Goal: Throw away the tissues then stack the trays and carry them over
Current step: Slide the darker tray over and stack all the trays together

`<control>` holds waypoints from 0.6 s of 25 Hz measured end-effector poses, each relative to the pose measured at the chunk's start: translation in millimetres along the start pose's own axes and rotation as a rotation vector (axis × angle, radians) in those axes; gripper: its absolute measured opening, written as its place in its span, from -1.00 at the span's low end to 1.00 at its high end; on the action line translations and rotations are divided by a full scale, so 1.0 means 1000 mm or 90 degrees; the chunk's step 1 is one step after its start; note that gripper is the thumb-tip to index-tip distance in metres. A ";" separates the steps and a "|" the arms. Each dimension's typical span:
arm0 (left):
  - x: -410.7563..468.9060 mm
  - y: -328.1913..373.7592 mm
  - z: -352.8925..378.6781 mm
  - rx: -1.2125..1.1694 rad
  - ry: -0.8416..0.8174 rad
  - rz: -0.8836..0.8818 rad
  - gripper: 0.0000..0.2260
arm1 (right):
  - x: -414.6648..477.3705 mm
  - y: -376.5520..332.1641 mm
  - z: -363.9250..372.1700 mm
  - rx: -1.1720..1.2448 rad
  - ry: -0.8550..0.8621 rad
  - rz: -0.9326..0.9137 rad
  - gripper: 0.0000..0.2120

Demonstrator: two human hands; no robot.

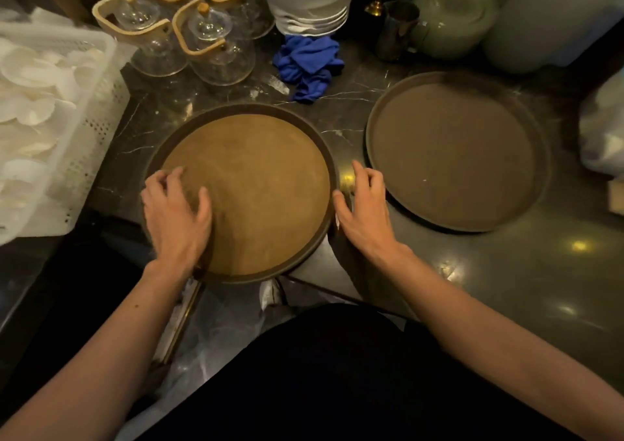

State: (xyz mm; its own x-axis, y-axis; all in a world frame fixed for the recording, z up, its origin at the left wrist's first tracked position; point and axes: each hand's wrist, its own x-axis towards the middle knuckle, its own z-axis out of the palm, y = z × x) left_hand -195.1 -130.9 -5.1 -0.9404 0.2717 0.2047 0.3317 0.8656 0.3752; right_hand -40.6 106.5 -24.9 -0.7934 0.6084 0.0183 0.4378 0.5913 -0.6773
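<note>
Two round brown trays lie on the dark marble counter. The near tray (256, 184) sits in front of me and juts over the counter's front edge. My left hand (175, 214) rests on its left side, fingers spread over the rim and the surface. My right hand (364, 211) touches its right rim from outside, fingers apart. The second tray (456, 150) lies flat to the right, untouched. Neither tray has tissues on it. Below the counter edge, a clear bin bag (216, 332) shows white scraps.
A white plastic crate (98, 130) of white dishes stands at the left. Behind the trays are glass teapots (219, 49), stacked white bowls (310, 5), a blue cloth (310, 62), a metal jug (398, 28) and a green teapot (452, 15). A white bag (604, 130) sits far right.
</note>
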 end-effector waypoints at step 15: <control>-0.045 0.258 0.067 -0.181 -0.153 0.143 -0.50 | 0.021 0.164 -0.191 -0.040 0.223 0.084 -0.37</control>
State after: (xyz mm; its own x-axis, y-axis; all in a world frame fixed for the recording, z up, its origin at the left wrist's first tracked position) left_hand -72.5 108.6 22.6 -0.8218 0.5599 0.1057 0.5061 0.6322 0.5867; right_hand 95.5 317.3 4.8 -0.5406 0.8193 0.1911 0.5609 0.5203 -0.6440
